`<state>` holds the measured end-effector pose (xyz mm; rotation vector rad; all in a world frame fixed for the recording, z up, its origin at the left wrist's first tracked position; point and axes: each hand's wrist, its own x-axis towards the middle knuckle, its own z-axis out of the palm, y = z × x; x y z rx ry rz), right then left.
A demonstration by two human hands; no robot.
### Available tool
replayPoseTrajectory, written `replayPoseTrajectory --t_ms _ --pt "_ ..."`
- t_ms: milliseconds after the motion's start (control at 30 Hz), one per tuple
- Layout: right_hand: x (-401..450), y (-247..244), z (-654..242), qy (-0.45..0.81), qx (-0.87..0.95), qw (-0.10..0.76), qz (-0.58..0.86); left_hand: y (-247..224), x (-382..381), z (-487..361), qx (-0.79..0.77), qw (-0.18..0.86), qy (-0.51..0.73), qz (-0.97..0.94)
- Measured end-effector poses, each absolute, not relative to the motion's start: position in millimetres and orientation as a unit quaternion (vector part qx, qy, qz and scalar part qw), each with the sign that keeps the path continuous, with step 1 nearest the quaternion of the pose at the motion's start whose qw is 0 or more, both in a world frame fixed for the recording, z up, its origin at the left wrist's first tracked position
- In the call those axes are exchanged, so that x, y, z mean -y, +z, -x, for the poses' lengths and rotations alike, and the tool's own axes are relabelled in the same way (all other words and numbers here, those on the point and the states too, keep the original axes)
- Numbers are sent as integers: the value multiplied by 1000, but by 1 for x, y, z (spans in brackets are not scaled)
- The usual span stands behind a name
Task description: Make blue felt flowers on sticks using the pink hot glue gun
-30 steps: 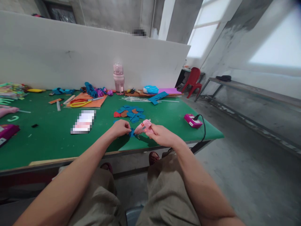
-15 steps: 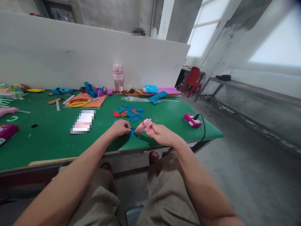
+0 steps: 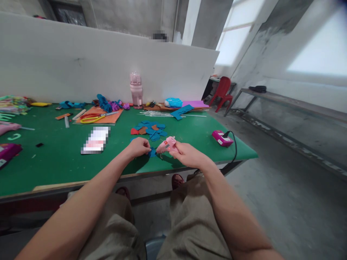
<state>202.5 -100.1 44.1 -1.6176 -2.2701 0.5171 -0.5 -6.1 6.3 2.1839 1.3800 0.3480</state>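
The person's legs, in olive-brown trousers [image 3: 189, 216], sit below the near edge of the green worktop [image 3: 108, 168]. Both hands operate just beyond this edge, apart from each other. The left hand [image 3: 139, 148] is pinched, thumb against finger, on a small blue piece [image 3: 152, 153] located between the two hands. The right hand [image 3: 188, 155] is clamped around the handle of a pink glue gun [image 3: 166, 145], whose nozzle points left toward the blue piece; whether the tip makes contact cannot be determined. To the right, a magenta box [image 3: 222, 139] with a black cord [image 3: 235, 146] rests on the worktop. To the left lies a flat rectangular item [image 3: 96, 140], its face blurred. Beyond the hands is a loose group of cut pieces [image 3: 153, 132], mostly blue, with some brown and one red. Farther back, red- and yellow-handled tools [image 3: 93, 120] lie on an orange sheet [image 3: 116, 118], and thin rods [image 3: 155, 113] extend across the worktop. A pink bottle [image 3: 136, 92] stands upright before a white panel [image 3: 108, 65]. A red chair [image 3: 222, 92] stands in the background at right.
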Motion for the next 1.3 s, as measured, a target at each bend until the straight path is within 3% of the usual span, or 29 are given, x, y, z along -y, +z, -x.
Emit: replayPoseTrajectory --t_ms 633,800,967,1100,1200,1300 --pt "99 42 -204 179 790 160 565 6 6 1 -503 271 132 -810" --pt "98 40 -208 206 773 196 568 6 7 2 -501 294 145 -801" --pt "94 39 -220 408 683 252 551 6 8 6 -496 415 179 -741" --pt "85 34 -233 513 612 351 489 13 9 13 -468 546 227 -657" --pt "72 27 -245 492 570 405 519 21 9 19 -424 612 258 -615" --pt "57 20 -258 388 541 388 637 28 10 23 -398 639 275 -598"
